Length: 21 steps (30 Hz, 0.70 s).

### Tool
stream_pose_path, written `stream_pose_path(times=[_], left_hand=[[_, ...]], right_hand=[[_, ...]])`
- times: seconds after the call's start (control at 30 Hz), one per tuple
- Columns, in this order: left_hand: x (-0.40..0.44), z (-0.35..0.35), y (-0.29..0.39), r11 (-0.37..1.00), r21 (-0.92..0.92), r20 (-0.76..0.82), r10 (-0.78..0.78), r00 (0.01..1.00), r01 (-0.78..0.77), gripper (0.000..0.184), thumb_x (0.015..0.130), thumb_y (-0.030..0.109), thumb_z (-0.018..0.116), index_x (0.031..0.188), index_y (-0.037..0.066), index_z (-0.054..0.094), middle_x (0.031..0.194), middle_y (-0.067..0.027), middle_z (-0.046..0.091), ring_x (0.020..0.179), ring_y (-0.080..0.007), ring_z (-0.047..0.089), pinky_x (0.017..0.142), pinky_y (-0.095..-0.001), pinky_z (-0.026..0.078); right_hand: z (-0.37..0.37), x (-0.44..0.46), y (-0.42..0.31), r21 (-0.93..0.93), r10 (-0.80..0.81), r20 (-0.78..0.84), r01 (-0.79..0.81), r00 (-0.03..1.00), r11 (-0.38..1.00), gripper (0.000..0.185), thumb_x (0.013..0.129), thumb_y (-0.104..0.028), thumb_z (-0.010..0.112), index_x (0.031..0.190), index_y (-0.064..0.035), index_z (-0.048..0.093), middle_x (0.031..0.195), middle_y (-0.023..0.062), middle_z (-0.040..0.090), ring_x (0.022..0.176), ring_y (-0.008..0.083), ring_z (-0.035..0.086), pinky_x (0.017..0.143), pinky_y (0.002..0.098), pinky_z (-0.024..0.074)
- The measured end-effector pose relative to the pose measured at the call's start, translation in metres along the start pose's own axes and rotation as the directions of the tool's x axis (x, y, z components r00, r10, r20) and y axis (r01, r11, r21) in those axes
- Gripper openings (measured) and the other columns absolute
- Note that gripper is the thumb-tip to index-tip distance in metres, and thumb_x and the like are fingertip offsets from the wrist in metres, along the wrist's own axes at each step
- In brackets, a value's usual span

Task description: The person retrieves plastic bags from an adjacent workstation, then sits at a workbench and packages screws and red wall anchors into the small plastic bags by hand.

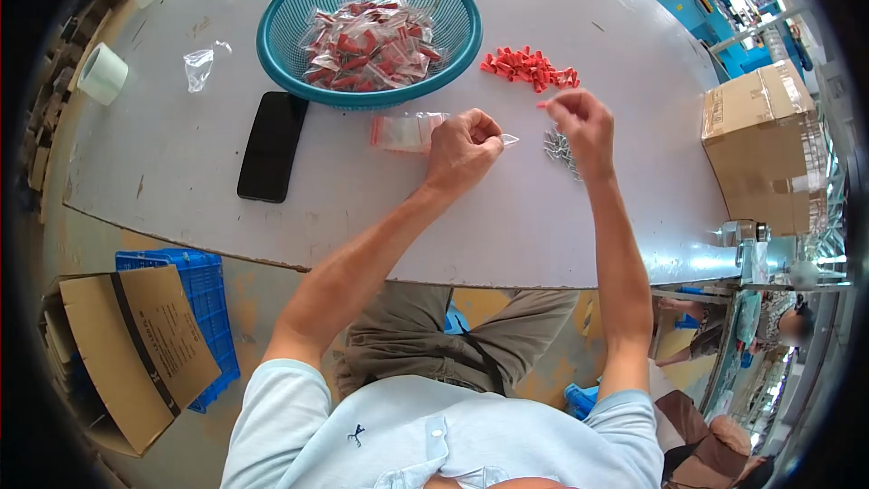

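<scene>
My left hand (463, 152) is closed on a small transparent plastic bag (510, 139), whose mouth pokes out past the fingertips. Beside that hand lie flat zip bags with red edges (398, 132), partly hidden by it. Between the fingertips of my right hand (585, 122) is a small red plastic plug (543, 105). Just behind this hand is a heap of red plugs (525, 66). A little pile of silver screws (559, 150) lies beneath and left of it, partly covered. A teal mesh basket (273, 68) holds many bags with red pieces (367, 45).
A black phone (272, 147) lies left of the bags. Tape rolls (103, 74) and a crumpled plastic scrap (199, 68) sit at the left. A cardboard box (760, 145) stands right. Below the table's left edge are a blue crate (204, 281) and an open carton (145, 353).
</scene>
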<state>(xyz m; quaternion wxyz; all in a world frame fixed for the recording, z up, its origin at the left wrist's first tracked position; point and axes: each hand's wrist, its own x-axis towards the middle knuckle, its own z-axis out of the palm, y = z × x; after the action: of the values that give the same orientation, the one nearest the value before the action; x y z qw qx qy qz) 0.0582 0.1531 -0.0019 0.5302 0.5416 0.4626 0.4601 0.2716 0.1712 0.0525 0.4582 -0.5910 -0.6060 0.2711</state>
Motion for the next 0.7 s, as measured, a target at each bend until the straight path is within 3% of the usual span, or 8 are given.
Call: stream_pose_path(times=[0.07,0.13,0.2,0.43,0.5,0.53,0.6,0.7], left_hand=[[0.000,0.002,-0.002,1.000,-0.002,0.012,-0.002,1.000,0.002,0.011,0.085,0.008,0.071,0.091,0.000,0.073,0.080,-0.0091,0.075,0.071,-0.0140,0.071,0.068,-0.0284,0.057],[-0.001,0.003,-0.005,0.999,0.002,0.038,0.037,0.999,-0.037,0.011,0.090,0.006,0.070,0.097,-0.002,0.071,0.079,-0.0066,0.072,0.065,-0.0095,0.067,0.058,-0.0236,0.054],[-0.002,0.004,-0.005,0.999,0.001,0.061,0.051,0.997,-0.051,0.011,0.090,0.006,0.071,0.097,-0.002,0.071,0.079,-0.0067,0.072,0.065,-0.0096,0.067,0.058,-0.0235,0.054],[-0.005,0.007,-0.005,0.998,-0.032,0.149,0.053,0.987,-0.049,0.011,0.089,0.005,0.071,0.098,-0.001,0.071,0.079,-0.0058,0.071,0.066,-0.0098,0.066,0.059,-0.0237,0.055],[-0.007,0.007,-0.004,0.995,-0.093,0.184,0.046,0.982,-0.029,0.010,0.087,0.005,0.069,0.094,-0.001,0.071,0.079,-0.0073,0.072,0.067,-0.0109,0.066,0.060,-0.0254,0.055],[-0.008,0.006,-0.003,0.989,-0.149,0.214,0.036,0.976,-0.003,0.010,0.084,0.004,0.067,0.091,-0.002,0.072,0.079,-0.0087,0.072,0.068,-0.0119,0.067,0.061,-0.0271,0.056],[-0.008,0.004,-0.001,0.979,-0.205,0.262,0.037,0.964,0.018,0.011,0.084,0.003,0.066,0.091,-0.002,0.072,0.080,-0.0089,0.072,0.068,-0.0119,0.066,0.060,-0.0267,0.055],[-0.009,0.006,-0.002,0.971,-0.237,0.303,0.039,0.952,0.035,0.012,0.083,0.002,0.066,0.092,-0.003,0.072,0.081,-0.0091,0.072,0.068,-0.0123,0.066,0.061,-0.0270,0.056]], right_hand=[[0.005,-0.040,-0.011,0.065,-0.044,0.032,0.041,0.999,0.997,0.008,0.089,0.001,0.076,0.094,-0.0044,0.074,0.087,0.0026,0.075,0.080,0.0085,0.070,0.069,0.0243,0.0550],[0.011,-0.062,-0.020,0.047,-0.093,0.041,0.091,0.995,0.995,0.009,0.088,0.001,0.077,0.094,-0.0042,0.074,0.088,0.0030,0.075,0.080,0.0089,0.070,0.070,0.0251,0.0555],[0.016,-0.070,-0.021,-0.006,-0.178,0.065,0.179,0.982,0.984,0.010,0.087,0.000,0.079,0.094,-0.0039,0.074,0.088,0.0039,0.075,0.080,0.0102,0.071,0.070,0.0262,0.0567],[0.024,-0.073,-0.021,-0.159,-0.214,0.035,0.216,0.976,0.963,0.013,0.086,-0.004,0.082,0.097,-0.0040,0.074,0.087,0.0045,0.074,0.076,0.0103,0.069,0.067,0.0254,0.0557],[0.022,-0.072,-0.020,-0.122,0.017,0.084,-0.007,0.996,0.992,0.019,0.087,-0.011,0.084,0.101,-0.0037,0.073,0.084,0.0046,0.072,0.073,0.0092,0.067,0.064,0.0258,0.0550],[0.018,-0.070,-0.019,-0.126,0.016,0.079,-0.006,0.997,0.992,0.019,0.087,-0.011,0.084,0.101,-0.0037,0.073,0.084,0.0046,0.072,0.073,0.0092,0.067,0.064,0.0258,0.0550],[0.009,-0.067,-0.017,0.108,0.310,0.273,-0.350,0.911,0.931,0.022,0.088,-0.015,0.084,0.102,-0.0029,0.072,0.082,0.0034,0.071,0.072,0.0079,0.065,0.061,0.0270,0.0542],[0.006,-0.072,-0.008,0.293,0.254,0.333,-0.356,0.908,0.888,0.018,0.091,-0.016,0.081,0.098,-0.0025,0.070,0.081,0.0019,0.071,0.070,0.0077,0.065,0.058,0.0277,0.0526]])
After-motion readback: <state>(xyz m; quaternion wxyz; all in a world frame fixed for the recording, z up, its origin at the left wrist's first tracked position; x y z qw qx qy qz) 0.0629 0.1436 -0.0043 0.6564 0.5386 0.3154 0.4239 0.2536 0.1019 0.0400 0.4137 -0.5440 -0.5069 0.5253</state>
